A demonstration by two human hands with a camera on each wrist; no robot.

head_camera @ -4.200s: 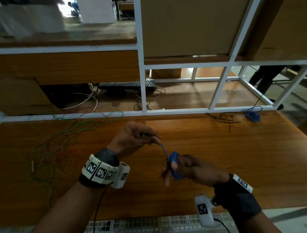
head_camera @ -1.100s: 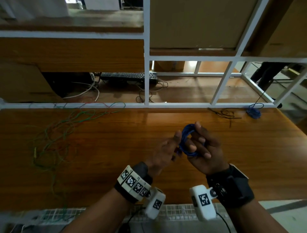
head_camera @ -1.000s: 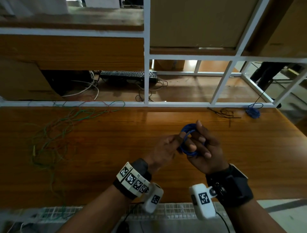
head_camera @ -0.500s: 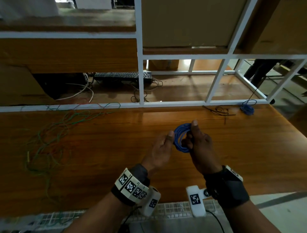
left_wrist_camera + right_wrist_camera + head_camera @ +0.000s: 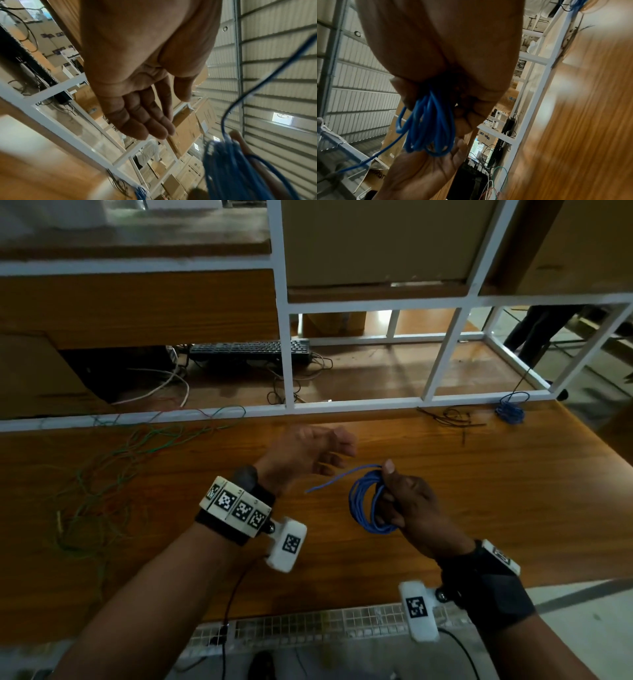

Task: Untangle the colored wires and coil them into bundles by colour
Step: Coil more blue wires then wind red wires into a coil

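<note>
The right hand [image 5: 407, 505] grips a coil of blue wire [image 5: 364, 501], its fingers curled round one side of the loops and its thumb pressed on top. The coil hangs above the wooden counter [image 5: 479, 491], on the thumb side of that hand, and one loose end of the wire sticks out of it toward the left hand [image 5: 305, 453]. In the right wrist view the loops bunch out from between the closed fingers [image 5: 467, 121].

The left hand holds nothing. It hovers just beside the coil, a little farther from the person, with its fingers relaxed and nearly straight and its palm bare in the left wrist view. It does not touch the wire.

Well out past the left hand, along the counter's far left side, lies a loose tangle of green wires [image 5: 102, 474] with some red strands mixed in. Far beyond the right hand, at the counter's back corner near the white frame [image 5: 442, 364], sits another small blue bundle [image 5: 510, 410], with a few dark wires [image 5: 452, 419] lying near it.
</note>
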